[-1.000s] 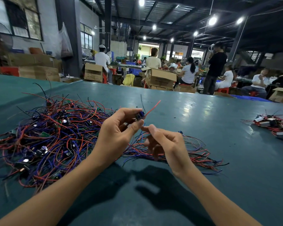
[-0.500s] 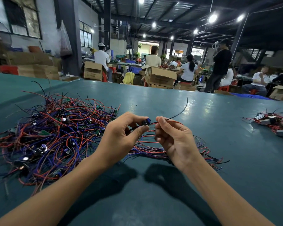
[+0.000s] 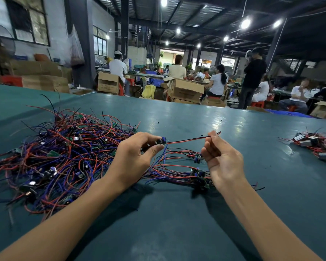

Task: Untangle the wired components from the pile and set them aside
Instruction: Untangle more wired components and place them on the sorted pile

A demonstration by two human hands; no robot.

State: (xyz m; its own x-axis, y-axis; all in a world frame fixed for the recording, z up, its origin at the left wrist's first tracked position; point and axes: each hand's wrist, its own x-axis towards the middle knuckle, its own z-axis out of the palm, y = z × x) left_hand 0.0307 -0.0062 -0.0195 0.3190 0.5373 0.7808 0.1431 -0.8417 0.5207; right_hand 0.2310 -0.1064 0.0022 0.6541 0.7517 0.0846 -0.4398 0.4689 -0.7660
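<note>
Head view: small blue and black wired part (image 3: 161,141) up off the smooth green worktop (image 3: 280,176), pinched in left hand (image 3: 134,157) grip. Thin red and black wire (image 3: 186,140) stretched straight from it to right hand (image 3: 222,161), end nipped in that grip. Big messy pile of red, blue and black wires (image 3: 60,153) just left. Neater bunch of wires (image 3: 177,172) lying flat below both hands. Small heap of wires with silver boxes (image 3: 316,146) far right.

no legible text, cardboard boxes (image 3: 184,90) bear only blurred print
</note>
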